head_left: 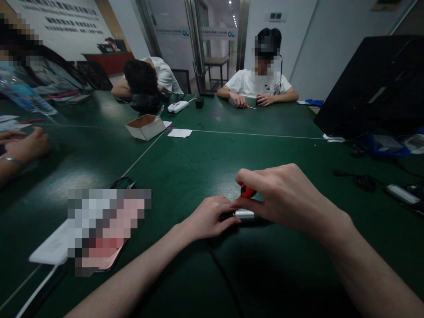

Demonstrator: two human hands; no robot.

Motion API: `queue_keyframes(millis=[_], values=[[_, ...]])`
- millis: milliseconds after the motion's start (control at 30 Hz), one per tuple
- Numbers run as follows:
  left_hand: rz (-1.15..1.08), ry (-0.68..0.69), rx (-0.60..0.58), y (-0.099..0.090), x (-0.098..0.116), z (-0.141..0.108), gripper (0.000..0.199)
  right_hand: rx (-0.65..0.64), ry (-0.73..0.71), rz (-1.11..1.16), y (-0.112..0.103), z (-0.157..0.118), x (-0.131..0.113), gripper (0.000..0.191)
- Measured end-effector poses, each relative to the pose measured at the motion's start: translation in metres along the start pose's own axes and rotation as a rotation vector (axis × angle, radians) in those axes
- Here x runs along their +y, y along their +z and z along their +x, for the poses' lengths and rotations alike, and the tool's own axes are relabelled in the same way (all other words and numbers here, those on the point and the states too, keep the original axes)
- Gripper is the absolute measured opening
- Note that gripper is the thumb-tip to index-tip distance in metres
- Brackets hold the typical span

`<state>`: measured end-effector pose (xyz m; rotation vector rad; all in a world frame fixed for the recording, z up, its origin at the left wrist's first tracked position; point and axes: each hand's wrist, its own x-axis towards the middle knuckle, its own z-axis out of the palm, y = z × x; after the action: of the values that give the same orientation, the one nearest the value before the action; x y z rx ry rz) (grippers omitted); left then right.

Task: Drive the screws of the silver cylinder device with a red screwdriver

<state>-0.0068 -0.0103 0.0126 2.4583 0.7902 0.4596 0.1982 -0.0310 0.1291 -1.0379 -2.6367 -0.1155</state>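
Observation:
My left hand (212, 216) is closed on a small silver and black device (244, 215) lying on the green table, the thumb along its near side and the fingers on its far side. Above it, my right hand (285, 198) grips a screwdriver by its red and black handle (247, 191), pinched between thumb and fingers. The screwdriver's shaft and tip are hidden behind the hands, so whether it touches the device cannot be seen. A dark line, perhaps a cable, runs over the table below my left hand.
Phones (112, 260) and a white cable lie at left. An open cardboard box (145, 128) and a paper slip (179, 133) sit farther back. A monitor (371, 88) stands at right, near a silver device (402, 194). A person opposite holds a screwdriver; another rests head-down; someone's hands (24, 148) are at left.

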Motion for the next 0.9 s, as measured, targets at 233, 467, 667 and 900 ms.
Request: queue_keyframes(millis=[233, 467, 667, 900], values=[[-0.013, 0.04, 0.033, 0.0032, -0.0029, 0.0009, 0.019, 0.045, 0.016, 0.085, 0.0008, -0.0016, -0.0016, 0.039], [-0.032, 0.019, -0.006, 0.0005, 0.0001, 0.0022, 0.02, -0.01, -0.041, 0.214, 0.0039, -0.0013, 0.0014, 0.033], [-0.008, 0.01, -0.006, 0.0006, 0.0002, 0.0012, 0.021, 0.042, -0.038, 0.092, 0.0021, -0.0009, 0.0014, 0.024], [0.002, 0.011, 0.026, 0.0029, -0.0026, 0.0002, 0.021, 0.009, -0.041, 0.077, -0.0004, 0.0021, -0.0005, 0.019]])
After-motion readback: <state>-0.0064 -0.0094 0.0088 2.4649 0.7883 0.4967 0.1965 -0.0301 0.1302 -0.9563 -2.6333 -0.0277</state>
